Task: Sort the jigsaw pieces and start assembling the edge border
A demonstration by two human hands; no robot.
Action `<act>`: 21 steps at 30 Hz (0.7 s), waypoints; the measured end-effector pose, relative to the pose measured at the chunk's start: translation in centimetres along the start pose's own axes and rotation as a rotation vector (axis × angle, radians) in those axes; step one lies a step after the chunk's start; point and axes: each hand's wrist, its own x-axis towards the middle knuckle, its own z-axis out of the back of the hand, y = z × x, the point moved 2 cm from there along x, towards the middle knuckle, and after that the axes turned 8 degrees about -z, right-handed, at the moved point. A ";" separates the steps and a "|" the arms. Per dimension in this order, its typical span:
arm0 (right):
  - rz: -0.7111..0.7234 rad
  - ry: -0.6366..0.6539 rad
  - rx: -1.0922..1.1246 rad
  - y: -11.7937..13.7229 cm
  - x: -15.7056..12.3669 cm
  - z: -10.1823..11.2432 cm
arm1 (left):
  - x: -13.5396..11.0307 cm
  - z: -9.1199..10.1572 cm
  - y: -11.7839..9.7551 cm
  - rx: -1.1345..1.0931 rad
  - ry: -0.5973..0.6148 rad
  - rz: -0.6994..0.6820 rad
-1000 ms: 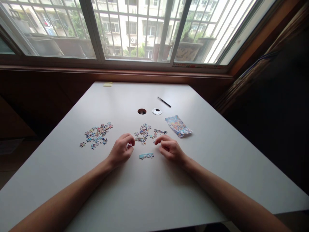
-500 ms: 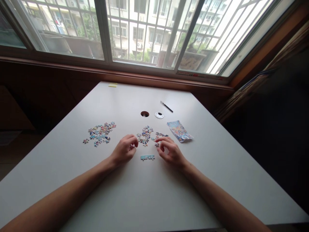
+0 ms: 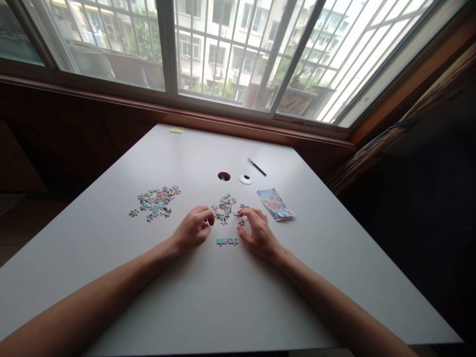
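Left hand: ours (image 3: 194, 228) is curled, thumb close to the bent fingers; a pale bit shows between them, too small for us to tell whether we grip a piece
Right hand: ours (image 3: 259, 234) is half open, thumb and forefinger apart with a clear gap; we see nothing held in it
Strip: the joined blue pieces (image 3: 226, 241) lie flat between our hands, a little nearer to us than the fingertips, close to the right thumb
Right pile: small loose pieces (image 3: 241, 223) at our right fingertips, partly hidden by them; we cannot tell if they touch
Middle pile: mixed pieces (image 3: 225, 204) just beyond the gap between our hands
Left pile: the widest spread (image 3: 156, 202), left of our left hand and apart from it
Leaflet: a colourful printed sheet (image 3: 275, 204), beyond our right hand and to its right
Hole and cap: a round hole (image 3: 224, 176) and a pale cap (image 3: 245, 179) side by side, beyond the middle pile
Pen: dark (image 3: 257, 167), past the cap
Table: white (image 3: 208, 302), under everything we handle
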 end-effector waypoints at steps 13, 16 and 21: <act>-0.331 -0.040 -0.237 -0.7 8.7 -1.7 | 0.2 -0.1 -0.3 -0.002 0.016 -0.002; -0.372 -0.048 -0.240 -0.4 9.6 -2.3 | 0.3 -0.1 -0.4 0.003 0.021 0.004; -0.400 -0.027 -0.188 -0.3 9.6 -2.8 | 0.5 0.0 -0.5 0.000 0.024 0.012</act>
